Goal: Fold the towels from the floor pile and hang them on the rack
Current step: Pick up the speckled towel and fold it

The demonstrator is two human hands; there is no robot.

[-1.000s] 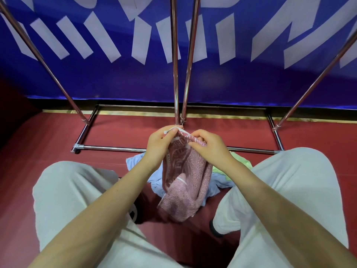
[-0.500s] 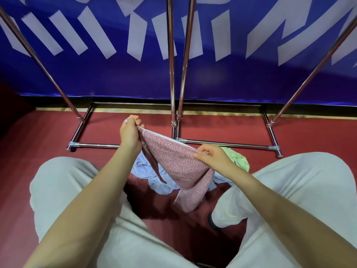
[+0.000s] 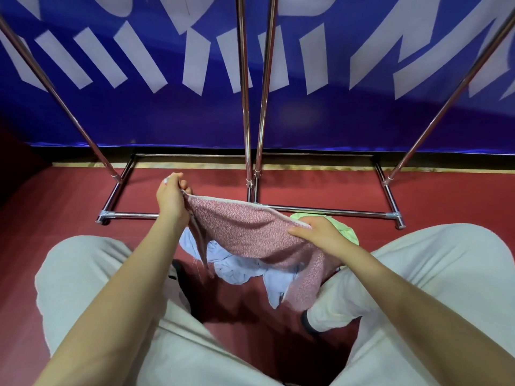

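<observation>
A pink patterned towel [image 3: 245, 229] is stretched in the air between my hands, above the floor pile. My left hand [image 3: 170, 200] grips its upper left corner, raised toward the rack. My right hand [image 3: 320, 235] pinches the towel's top edge lower and to the right; the rest hangs down past my right knee. Under it on the red floor lie a light blue towel [image 3: 231, 263] and a light green towel [image 3: 345, 229], partly hidden. The chrome rack [image 3: 245, 107] stands just beyond, its uprights rising out of view.
The rack's base bars [image 3: 328, 211] lie on the red floor [image 3: 69, 207] close in front of the pile. A blue banner [image 3: 167, 112] with white lettering backs the rack. My knees in pale trousers [image 3: 83, 274] flank the pile on both sides.
My hands, together at the bunched towel a second ago, have drawn apart. The left went up and left, the right down and right, spreading the top edge.
</observation>
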